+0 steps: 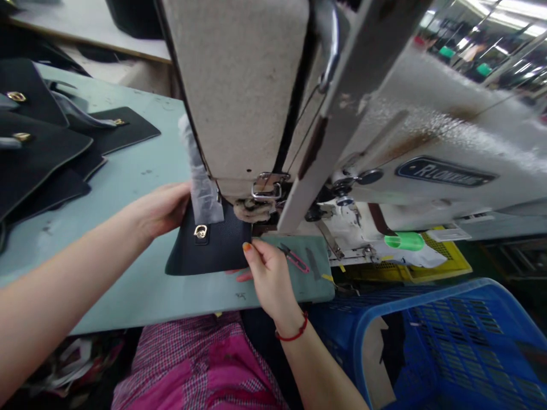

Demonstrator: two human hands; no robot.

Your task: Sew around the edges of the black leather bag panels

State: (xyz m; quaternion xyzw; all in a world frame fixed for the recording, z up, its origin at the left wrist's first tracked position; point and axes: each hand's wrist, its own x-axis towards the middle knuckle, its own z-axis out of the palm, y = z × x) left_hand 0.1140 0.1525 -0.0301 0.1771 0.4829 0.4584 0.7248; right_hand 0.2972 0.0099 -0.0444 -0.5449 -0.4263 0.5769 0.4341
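Note:
A black leather bag panel (213,250) with a small gold clasp (200,231) lies under the head of a sewing machine (239,85). My right hand (269,270) pinches its near right edge, thumb on top and fingers underneath. At the panel's left edge rests my left hand (168,208); its fingertips are hidden behind the panel and a translucent plastic strip (204,193). The needle area is mostly hidden by the machine head. Right of my right hand lie thread snips (294,259) with pink handles.
More black panels (38,154) with gold clasps are piled at the left of the pale green table (141,171). A blue plastic basket (427,296) stands at the lower right, with pieces inside. Behind it sits a yellow crate (453,262).

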